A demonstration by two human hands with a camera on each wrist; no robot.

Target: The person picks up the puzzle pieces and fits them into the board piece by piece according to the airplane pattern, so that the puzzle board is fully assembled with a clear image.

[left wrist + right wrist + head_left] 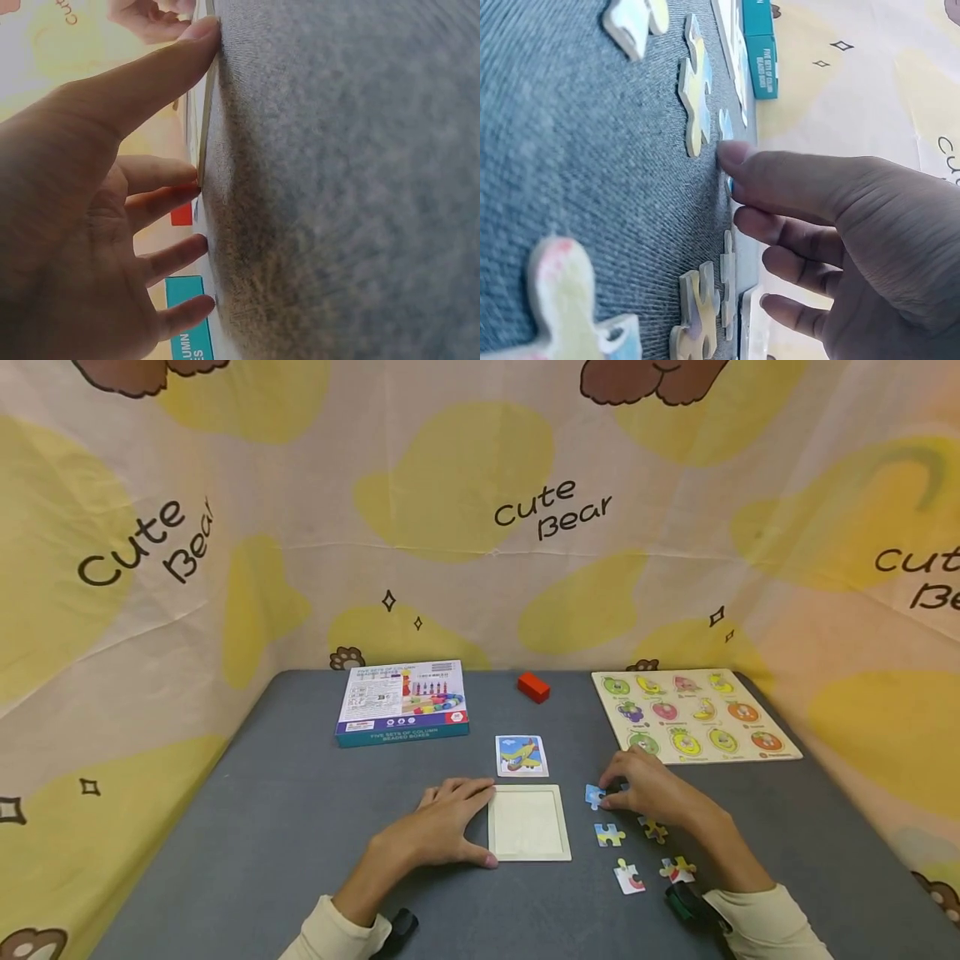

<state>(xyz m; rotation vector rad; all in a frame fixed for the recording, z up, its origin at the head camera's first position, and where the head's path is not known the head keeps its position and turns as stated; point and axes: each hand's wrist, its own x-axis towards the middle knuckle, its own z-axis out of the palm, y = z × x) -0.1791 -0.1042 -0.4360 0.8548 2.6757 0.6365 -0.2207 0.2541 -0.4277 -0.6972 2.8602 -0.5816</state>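
Head view: left hand (448, 828) spread against bare tray (528, 825), lower centre; right hand (654, 787), lower right, pinching blue puzzle piece (594, 796). Looks like pickup; next needs lift, carry left, seat.

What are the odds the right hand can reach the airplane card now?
Probably yes: bare tabletop lies between the right hand and the airplane card, so the way looks free. That hand seems to pinch a blue puzzle piece, which may need releasing first.

head: high, forward-down, far | left wrist: low, forward, close | right wrist: likewise | shared: teal-edged box (402, 705)
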